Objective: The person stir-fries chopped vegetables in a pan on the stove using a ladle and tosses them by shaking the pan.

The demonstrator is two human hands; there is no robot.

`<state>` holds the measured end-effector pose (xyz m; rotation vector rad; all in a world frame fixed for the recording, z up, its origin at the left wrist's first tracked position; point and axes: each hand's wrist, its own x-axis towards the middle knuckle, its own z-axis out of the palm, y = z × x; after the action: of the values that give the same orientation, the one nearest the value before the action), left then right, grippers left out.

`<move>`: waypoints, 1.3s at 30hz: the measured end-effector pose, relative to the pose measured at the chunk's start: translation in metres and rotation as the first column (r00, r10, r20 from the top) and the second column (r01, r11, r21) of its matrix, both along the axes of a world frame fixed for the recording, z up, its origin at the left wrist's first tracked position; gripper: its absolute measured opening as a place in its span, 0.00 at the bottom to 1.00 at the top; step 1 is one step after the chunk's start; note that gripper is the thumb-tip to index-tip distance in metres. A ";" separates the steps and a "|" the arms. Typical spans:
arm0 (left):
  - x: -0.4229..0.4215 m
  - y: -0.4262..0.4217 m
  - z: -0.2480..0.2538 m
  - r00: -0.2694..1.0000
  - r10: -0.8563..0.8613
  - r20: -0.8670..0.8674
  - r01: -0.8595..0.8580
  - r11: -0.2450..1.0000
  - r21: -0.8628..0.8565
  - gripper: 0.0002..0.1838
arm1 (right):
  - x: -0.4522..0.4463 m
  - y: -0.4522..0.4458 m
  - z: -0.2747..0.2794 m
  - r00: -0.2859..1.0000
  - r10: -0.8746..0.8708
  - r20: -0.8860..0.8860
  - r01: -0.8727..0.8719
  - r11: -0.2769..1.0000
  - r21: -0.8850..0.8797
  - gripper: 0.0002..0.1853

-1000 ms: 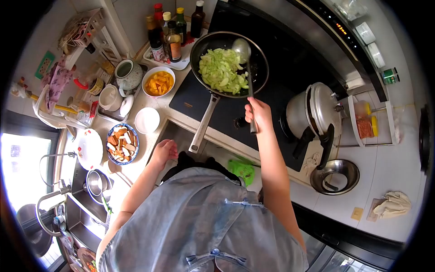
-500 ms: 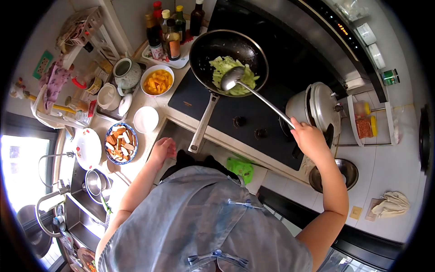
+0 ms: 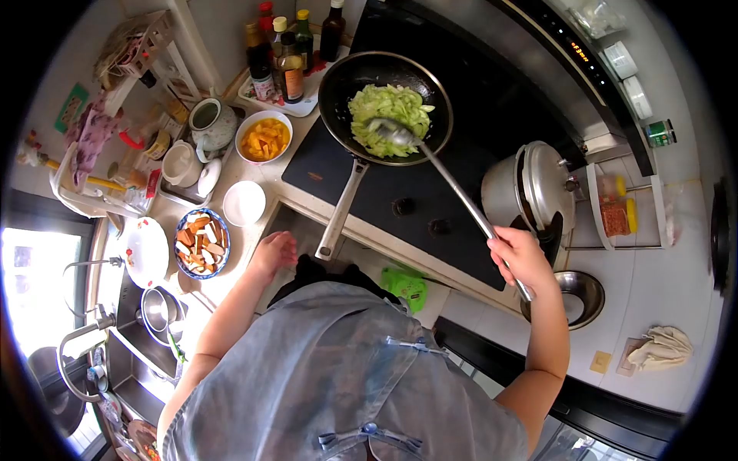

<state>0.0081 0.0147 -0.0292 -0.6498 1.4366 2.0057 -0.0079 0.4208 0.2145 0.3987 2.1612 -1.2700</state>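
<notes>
My right hand (image 3: 523, 253) is closed round the long metal handle of a ladle (image 3: 461, 184), whose end sticks out below my fingers. The ladle's bowl rests in pale green chopped vegetable (image 3: 392, 104) inside a dark frying pan (image 3: 427, 73) on the stove. Toward my body points the pan's long handle (image 3: 344, 206); neither hand touches it. My left hand (image 3: 275, 253) hangs at the counter edge, holding nothing, its fingers loosely curled and a little apart. It is left of the pan handle's end and below a white bowl (image 3: 244, 203).
On the left counter are a bowl of orange-yellow pieces (image 3: 265, 138), a blue-rimmed bowl of brown and white slices (image 3: 203, 244) and several sauce bottles (image 3: 290, 69). A pressure cooker (image 3: 503, 184) stands right of the pan, near a metal basin (image 3: 588, 296). The sink (image 3: 142, 384) is lower left.
The ladle's bowl has gone lower into the vegetable, which is now heaped more toward the pan's middle. My right hand has shifted downward, with more handle showing. The left hand has barely moved.
</notes>
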 end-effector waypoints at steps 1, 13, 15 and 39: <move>-0.001 0.004 0.006 1.000 -0.019 0.022 0.017 0.998 0.061 0.17 | 0.000 0.001 -0.001 0.999 0.053 0.002 -0.053 0.998 0.037 0.07; -0.026 0.070 0.046 0.895 -0.412 -0.173 0.401 0.911 -0.096 0.26 | -0.067 -0.049 -0.140 0.912 -0.222 -0.345 0.203 0.975 -0.092 0.09; -0.026 0.071 0.049 0.894 -0.416 -0.167 0.398 0.908 -0.131 0.25 | -0.076 -0.061 -0.158 0.903 -0.254 -0.346 0.229 0.967 -0.112 0.09; -0.038 0.084 0.045 0.970 -0.241 -0.006 0.237 0.949 0.209 0.17 | 0.011 -0.046 -0.129 0.844 -0.524 -0.118 0.322 0.669 -0.670 0.16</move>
<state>-0.0296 0.0989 0.0158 -0.3830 1.2089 1.9176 0.0032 0.3744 0.0858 0.4615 1.7432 -2.3696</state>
